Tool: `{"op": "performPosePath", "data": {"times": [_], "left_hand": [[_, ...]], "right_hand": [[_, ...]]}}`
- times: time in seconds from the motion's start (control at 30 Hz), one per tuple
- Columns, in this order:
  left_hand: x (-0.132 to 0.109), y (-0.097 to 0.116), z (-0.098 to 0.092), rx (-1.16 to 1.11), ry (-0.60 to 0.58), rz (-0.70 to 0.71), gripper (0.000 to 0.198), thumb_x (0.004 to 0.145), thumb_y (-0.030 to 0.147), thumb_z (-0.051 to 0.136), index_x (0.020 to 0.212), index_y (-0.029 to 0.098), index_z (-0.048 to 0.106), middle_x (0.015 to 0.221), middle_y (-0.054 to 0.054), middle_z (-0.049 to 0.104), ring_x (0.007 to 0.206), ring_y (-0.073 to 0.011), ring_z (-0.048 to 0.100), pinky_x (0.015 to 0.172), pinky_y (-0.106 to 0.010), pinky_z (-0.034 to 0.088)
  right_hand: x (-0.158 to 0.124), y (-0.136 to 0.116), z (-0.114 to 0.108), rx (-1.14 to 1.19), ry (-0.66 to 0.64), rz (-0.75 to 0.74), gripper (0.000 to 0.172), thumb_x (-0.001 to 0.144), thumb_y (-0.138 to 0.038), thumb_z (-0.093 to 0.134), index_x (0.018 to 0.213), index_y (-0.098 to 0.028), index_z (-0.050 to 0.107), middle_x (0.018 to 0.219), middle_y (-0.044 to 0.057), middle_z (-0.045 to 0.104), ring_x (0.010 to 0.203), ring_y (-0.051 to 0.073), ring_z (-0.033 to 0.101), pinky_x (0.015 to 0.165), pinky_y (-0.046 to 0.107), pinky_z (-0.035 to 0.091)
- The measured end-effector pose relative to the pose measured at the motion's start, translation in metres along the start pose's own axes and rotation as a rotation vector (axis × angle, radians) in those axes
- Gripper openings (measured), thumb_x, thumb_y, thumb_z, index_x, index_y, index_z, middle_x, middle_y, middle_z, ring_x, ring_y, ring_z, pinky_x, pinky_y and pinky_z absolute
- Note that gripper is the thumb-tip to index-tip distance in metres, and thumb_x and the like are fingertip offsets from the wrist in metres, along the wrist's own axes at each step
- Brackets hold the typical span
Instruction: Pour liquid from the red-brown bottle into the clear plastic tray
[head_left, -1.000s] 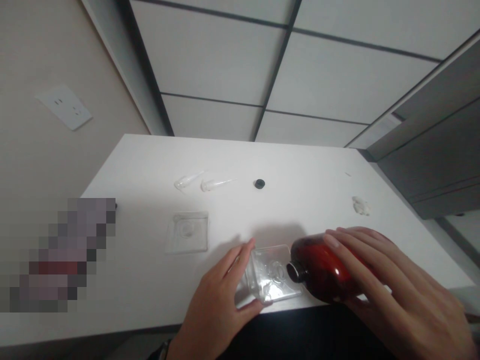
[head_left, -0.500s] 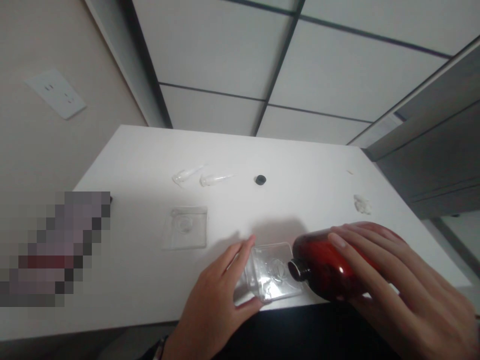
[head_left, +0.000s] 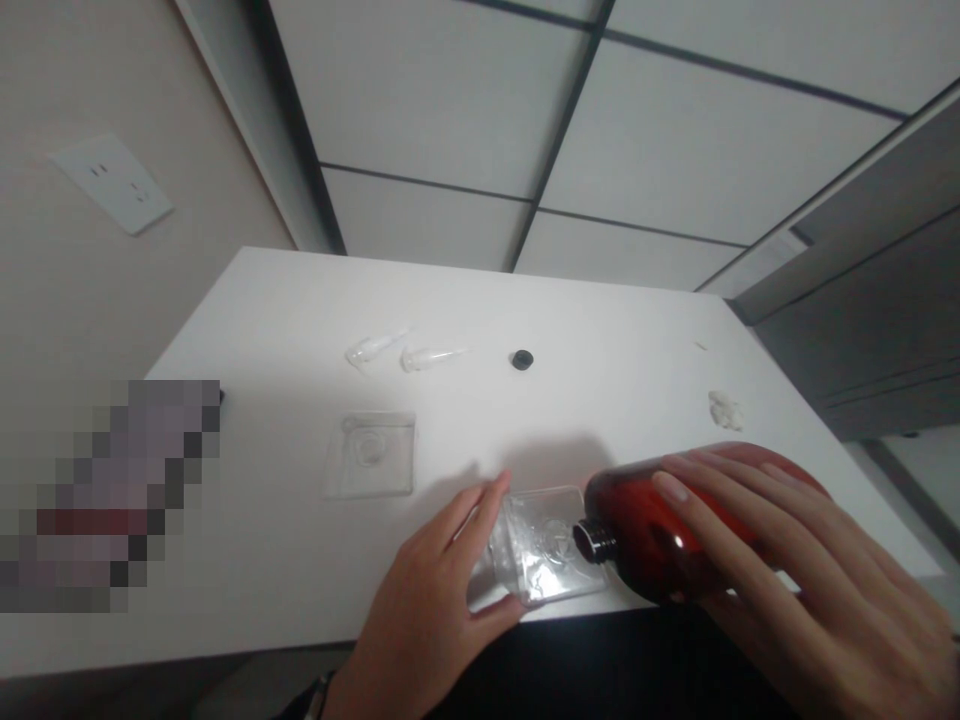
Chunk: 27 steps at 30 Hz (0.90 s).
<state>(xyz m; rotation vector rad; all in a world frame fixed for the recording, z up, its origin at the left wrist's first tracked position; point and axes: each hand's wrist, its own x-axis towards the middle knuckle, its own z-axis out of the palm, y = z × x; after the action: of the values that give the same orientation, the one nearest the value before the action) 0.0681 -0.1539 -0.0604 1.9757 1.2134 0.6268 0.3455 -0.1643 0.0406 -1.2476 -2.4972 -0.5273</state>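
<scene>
At the table's front edge my left hand (head_left: 442,580) grips a clear plastic box (head_left: 544,570) by its left end, thumb on the near side and fingers on the far side. My right hand (head_left: 795,570) is wrapped around a red-brown bottle (head_left: 675,520), which lies tilted on its side. The bottle's uncapped black-threaded mouth points left, over the right part of the clear box. Whether liquid is coming out cannot be made out. A round shape shows in the box's surface just left of the mouth.
Another clear flat box (head_left: 371,455) lies to the left on the white table (head_left: 262,560). Farther back are two clear droppers (head_left: 431,358) and a small black cap (head_left: 522,359). A crumpled translucent piece (head_left: 725,410) sits at the right. A blurred-out object (head_left: 127,490) is at far left.
The bottle has shifted very slightly to the left, its mouth still over the box. My left hand and the box stay in place.
</scene>
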Motion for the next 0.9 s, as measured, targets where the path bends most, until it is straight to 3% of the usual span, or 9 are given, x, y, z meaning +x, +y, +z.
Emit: {"op": "performPosePath", "data": {"times": [0.9], "left_hand": [[0.0017, 0.0036, -0.0028, 0.008, -0.016, -0.029, 0.102, 0.081, 0.024, 0.09, 0.167, 0.033, 0.036, 0.167, -0.01, 0.051, 0.149, -0.0322, 0.056, 0.121, -0.051, 0.052]], "right_hand": [[0.005, 0.0083, -0.0084, -0.016, -0.015, -0.08, 0.085, 0.093, 0.009, 0.057, 0.17, -0.015, 0.032, 0.14, 0.021, 0.069, 0.134, 0.036, 0.064, 0.123, 0.057, 0.043]]}}
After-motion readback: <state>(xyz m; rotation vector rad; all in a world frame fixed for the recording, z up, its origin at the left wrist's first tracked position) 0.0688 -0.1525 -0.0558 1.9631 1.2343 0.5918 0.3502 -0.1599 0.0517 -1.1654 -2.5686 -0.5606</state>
